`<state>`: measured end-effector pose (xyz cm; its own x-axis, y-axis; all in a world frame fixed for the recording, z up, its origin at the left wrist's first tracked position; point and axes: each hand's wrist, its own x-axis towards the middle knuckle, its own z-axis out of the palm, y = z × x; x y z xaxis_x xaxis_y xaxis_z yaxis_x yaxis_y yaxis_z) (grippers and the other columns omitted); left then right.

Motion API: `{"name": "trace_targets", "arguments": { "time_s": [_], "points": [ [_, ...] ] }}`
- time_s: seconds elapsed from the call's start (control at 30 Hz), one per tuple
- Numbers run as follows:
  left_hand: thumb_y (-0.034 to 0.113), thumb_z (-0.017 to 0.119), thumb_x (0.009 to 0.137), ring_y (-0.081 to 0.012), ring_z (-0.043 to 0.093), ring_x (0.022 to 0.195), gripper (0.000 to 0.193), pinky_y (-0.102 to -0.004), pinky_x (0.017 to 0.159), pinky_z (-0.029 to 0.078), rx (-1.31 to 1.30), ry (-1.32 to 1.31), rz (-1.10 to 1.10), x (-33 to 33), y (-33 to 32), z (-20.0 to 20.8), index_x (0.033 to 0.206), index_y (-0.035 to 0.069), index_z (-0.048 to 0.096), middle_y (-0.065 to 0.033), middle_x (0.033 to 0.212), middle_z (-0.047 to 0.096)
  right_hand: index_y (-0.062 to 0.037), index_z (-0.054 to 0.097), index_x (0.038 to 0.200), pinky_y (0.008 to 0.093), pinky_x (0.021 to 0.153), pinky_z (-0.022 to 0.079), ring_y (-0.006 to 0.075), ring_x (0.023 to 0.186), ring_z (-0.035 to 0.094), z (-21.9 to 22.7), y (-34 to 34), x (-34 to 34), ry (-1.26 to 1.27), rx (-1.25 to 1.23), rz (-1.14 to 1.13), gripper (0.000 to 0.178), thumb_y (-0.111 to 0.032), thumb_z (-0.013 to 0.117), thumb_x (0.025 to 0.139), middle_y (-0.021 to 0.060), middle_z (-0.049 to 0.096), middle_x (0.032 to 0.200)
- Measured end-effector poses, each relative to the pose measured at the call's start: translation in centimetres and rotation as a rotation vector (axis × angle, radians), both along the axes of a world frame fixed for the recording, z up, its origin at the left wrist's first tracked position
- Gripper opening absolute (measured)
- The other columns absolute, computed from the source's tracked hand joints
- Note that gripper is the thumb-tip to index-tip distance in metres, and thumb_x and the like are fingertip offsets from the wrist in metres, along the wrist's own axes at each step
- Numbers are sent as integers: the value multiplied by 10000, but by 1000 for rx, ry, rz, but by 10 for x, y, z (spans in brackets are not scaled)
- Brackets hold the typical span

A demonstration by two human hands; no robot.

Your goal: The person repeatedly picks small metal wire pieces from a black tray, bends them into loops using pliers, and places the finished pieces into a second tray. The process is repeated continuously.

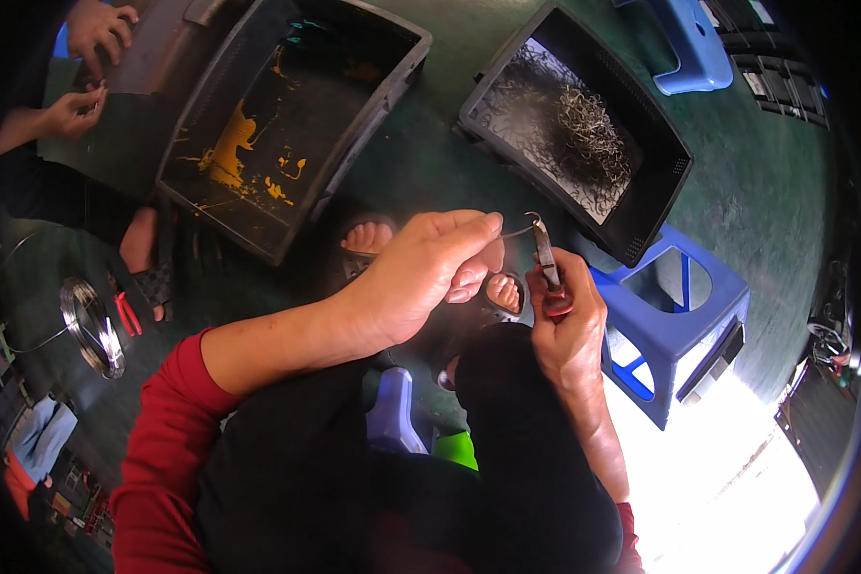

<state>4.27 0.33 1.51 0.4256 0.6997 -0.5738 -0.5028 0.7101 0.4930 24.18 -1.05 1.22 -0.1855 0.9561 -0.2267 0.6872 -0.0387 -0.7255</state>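
My left hand (429, 266) pinches a short, thin piece of metal wire (517, 232) between thumb and fingers. The wire's far end curls into a small hook at the jaws of the pliers (545, 258). Those pliers have red handles, mostly covered by my right hand (569, 320), which is closed round them. Both hands are held up over my knees, with the jaws pointing away from me. Beyond them, a black crate (660, 172) holds a heap of bent wire pieces (588, 129) on a pale lining.
Left of it stands another black crate (287, 239) with yellow stains. A blue stool (708, 277) is at my right; another stool (689, 48) stands farther off. On the floor at left lie a wire coil (91, 330) and red-handled pliers (126, 311). Another person's hands (78, 113) work at the upper left.
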Motion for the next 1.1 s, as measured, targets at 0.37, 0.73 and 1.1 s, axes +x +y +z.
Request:
{"name": "trace_targets", "arguments": {
  "time_s": [0.37, 0.73, 1.1],
  "points": [
    [299, 451, 1035, -60, 327, 550, 326, -225, 554, 293, -96, -61, 66, 10, -7, -4, 796, 92, 532, 68, 573, 334, -36, 583, 1080, 375, 611, 496, 290, 722, 619, -7, -1, -2, -95, 129, -12, 311, -30, 722, 801, 130, 584, 895],
    [265, 450, 1047, -45, 430, 583, 344, -217, 570, 386, 369, 321, -36, 10, 2, -13, 815, 46, 577, 33, 638, 459, -27, 597, 1095, 355, 667, 500, 294, 791, 627, -18, 6, 17, 72, 109, 37, 314, -8, 717, 805, 132, 598, 951],
    [339, 633, 921, -334, 685, 700, 318, -361, 634, 518, 901, 1405, -153, 3, 110, -60, 882, 32, 705, -156, 774, 695, 15, 615, 1038, 291, 706, 465, 191, 804, 596, -29, -3, 24, 101, -134, -123, 169, -21, 659, 879, 95, 580, 961]
  ]
}}
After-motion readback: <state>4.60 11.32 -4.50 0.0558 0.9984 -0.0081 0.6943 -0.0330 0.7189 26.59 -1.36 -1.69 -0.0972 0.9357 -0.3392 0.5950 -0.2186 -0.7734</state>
